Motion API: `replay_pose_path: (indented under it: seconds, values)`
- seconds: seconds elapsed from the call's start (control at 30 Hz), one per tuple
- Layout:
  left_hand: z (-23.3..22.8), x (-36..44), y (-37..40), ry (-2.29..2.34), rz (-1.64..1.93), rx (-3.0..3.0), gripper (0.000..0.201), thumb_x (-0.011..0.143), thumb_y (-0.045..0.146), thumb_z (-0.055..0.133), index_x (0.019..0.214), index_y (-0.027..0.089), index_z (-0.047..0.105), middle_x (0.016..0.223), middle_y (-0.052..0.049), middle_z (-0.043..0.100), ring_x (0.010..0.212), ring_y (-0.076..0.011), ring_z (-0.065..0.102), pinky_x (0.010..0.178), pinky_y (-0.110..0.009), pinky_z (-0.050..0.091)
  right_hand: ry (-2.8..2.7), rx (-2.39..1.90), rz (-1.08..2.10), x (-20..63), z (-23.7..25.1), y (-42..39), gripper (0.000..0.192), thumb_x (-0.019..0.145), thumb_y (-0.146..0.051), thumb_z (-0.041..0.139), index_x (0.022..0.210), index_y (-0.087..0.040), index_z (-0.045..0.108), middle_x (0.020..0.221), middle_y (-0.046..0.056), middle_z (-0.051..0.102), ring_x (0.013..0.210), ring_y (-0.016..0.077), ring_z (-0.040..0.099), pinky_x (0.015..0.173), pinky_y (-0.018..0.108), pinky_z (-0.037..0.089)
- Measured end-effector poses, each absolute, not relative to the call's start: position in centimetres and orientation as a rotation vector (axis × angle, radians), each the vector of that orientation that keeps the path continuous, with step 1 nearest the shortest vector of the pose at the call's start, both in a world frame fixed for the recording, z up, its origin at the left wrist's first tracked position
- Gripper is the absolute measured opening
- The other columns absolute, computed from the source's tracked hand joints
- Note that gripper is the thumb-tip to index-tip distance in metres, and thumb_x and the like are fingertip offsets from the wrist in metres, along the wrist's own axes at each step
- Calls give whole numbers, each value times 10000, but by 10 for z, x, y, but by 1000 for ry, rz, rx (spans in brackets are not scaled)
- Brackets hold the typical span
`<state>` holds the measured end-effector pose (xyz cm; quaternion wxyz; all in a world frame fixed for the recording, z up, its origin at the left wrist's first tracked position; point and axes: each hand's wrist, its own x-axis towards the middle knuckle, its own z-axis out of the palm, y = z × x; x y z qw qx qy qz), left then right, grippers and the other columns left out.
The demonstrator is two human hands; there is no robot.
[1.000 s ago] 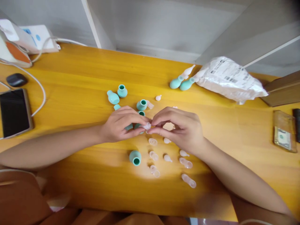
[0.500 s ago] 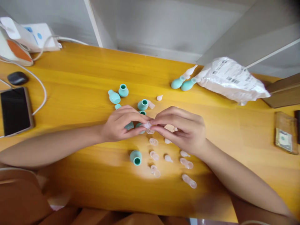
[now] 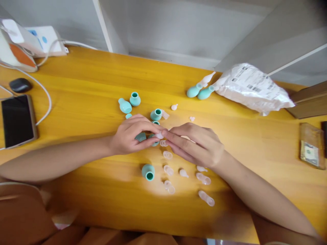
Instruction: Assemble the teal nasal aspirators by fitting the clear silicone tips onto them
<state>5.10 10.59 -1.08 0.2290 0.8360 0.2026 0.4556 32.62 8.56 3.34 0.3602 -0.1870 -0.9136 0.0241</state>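
My left hand (image 3: 131,134) is closed, with thumb and forefinger pinching a small translucent white plastic piece (image 3: 159,135). From the other side my right hand (image 3: 198,143) presses its fingertips on the same piece; the fingers hide part of it. Beneath the hands sit teal rubber bulbs, some partly covered, among them a bulb (image 3: 156,114) with a round dark opening. Closer to me lies another teal bulb (image 3: 148,172). Clear plastic tubes (image 3: 168,169) form a column to its right, and small white teardrop-shaped tips (image 3: 183,173) lie beside them.
Two teal bulbs with white nozzles (image 3: 194,91) lie at the back by a crumpled white parcel bag (image 3: 254,88). On the left are a phone (image 3: 18,121), a black mouse (image 3: 20,85) and a white cable (image 3: 47,92). A clear case (image 3: 311,146) rests at the right.
My right hand has turned over the small piece, its fingers now lower and closer together. A small white tip behind it has come into view. My left hand has barely moved.
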Motion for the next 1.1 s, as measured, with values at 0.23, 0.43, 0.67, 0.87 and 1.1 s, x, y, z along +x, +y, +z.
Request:
replay_pose_path:
  seconds: [0.23,0.43,0.67,0.87,1.1]
  values:
    - [-9,50,105,572,1205,2299,117,1089,306,828,1172,239,779,1174,-79,923,971,-197,898,920,-345,686,-2353,-455,75,326,33,86,458,1035,-77,817,1483,-93,724,1130,128,863,897,201,819,723,314,701]
    - [-11,51,105,591,1231,2226,117,1096,325,825,1159,241,775,1147,-69,925,946,-193,892,890,-347,659,-2250,-627,199,327,42,84,483,1071,-100,747,1531,-245,716,1157,96,858,959,222,853,794,345,732]
    - [-13,51,105,598,1239,2218,142,1078,305,844,1184,243,773,1168,-63,923,983,-197,898,903,-347,645,-2262,-578,302,322,39,84,375,1087,-85,724,1431,-233,745,1157,101,851,977,208,844,817,334,725]
    - [-11,51,104,613,1262,2244,194,1068,290,843,1244,250,770,1108,-54,921,886,-191,872,845,-336,631,-2261,-605,277,325,45,85,388,1072,-69,720,1433,-211,737,1150,109,853,966,214,841,803,341,710]
    - [-11,55,106,543,1384,2356,311,1071,198,795,1364,290,744,1113,-39,914,955,-190,880,851,-317,670,-2344,-947,242,349,73,93,249,1116,-143,665,1244,-298,811,1059,67,848,810,232,792,696,395,641]
